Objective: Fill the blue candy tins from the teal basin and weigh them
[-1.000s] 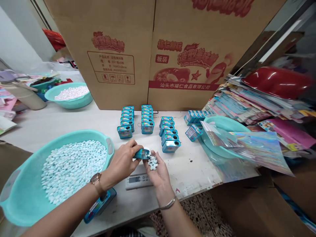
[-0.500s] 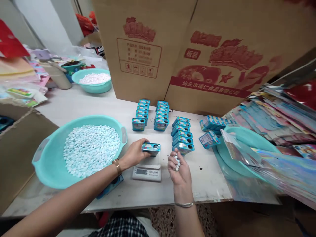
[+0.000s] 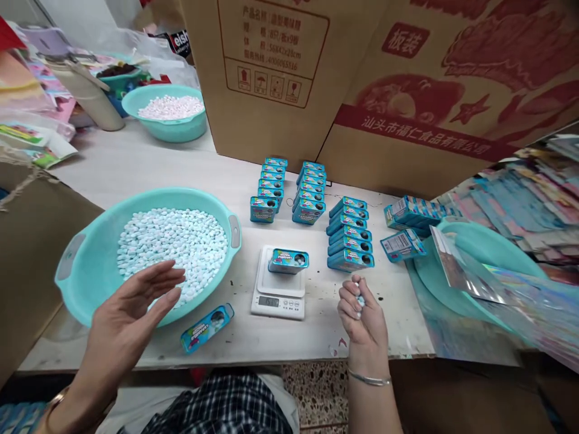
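Observation:
My left hand (image 3: 136, 310) is open with fingers stretched, hovering over the near rim of a teal basin (image 3: 67, 271) full of small white candies (image 3: 174, 241). My right hand (image 3: 362, 310) is closed around a few white candies, just right of a small white scale (image 3: 278, 289). A blue tin (image 3: 288, 261) stands on the scale's platform. Another blue tin (image 3: 207, 327) lies flat on the table near the basin. Three rows of blue tins (image 3: 312, 196) stand behind the scale.
Large cardboard boxes (image 3: 362, 78) wall off the back of the table. A second teal bowl of candies (image 3: 168, 111) sits far left. At right a teal tray (image 3: 479, 250) holds glossy printed sheets, with more tins (image 3: 409, 211) and stacked packaging (image 3: 520, 199) nearby.
My left hand set the tin on the scale, let go and drew back over the basin. My right hand closed on the candies and moved right. The view tilted down.

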The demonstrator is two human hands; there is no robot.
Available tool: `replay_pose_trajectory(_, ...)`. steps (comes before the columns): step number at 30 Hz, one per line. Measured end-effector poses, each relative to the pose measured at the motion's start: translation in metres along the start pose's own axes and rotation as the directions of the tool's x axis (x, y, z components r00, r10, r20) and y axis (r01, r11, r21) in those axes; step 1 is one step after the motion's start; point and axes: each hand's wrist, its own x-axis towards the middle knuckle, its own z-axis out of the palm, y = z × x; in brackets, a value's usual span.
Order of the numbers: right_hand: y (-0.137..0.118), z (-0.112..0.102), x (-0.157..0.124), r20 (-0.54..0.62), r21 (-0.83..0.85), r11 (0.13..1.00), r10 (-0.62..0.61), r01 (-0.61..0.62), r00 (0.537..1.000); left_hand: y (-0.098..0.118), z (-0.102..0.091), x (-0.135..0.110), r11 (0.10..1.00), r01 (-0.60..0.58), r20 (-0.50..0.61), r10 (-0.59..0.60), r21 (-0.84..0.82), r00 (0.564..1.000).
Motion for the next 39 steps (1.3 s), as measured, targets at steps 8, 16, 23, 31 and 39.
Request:
replay_pose_trajectory(8,0.009,0.019,0.002,-0.023,-0.134,0.991,-0.029,0.026,0.999,-0.017,-0.012,-0.012,0.992,0.123,-0.055,-0.123,-0.004,0.991)
replay_pose_trajectory(16,0.017,0.050,0.004,0.006,-0.476,0.877,-0.073,0.067,0.997,-0.021,0.002,-0.014,1.000,0.024,0.065,-0.023,-0.019,0.998)
replay_pose_trajectory(23,0.017,0.084,0.025,0.160,-0.782,0.609,-0.010,0.133,0.987,-0.034,0.007,-0.023,1.000,-0.003,0.120,0.001,0.018,0.993)
replay_pose_trajectory(31,0.017,0.106,0.039,0.416,-0.905,-0.076,0.060,0.419,0.908,-0.047,-0.005,-0.031,0.999,0.036,0.075,-0.035,-0.013,0.997)
replay_pose_trajectory(39,0.016,0.109,0.033,0.463,-0.796,-0.396,0.089,0.458,0.882,-0.049,-0.003,-0.031,0.999,0.034,0.070,-0.033,-0.020,0.997)
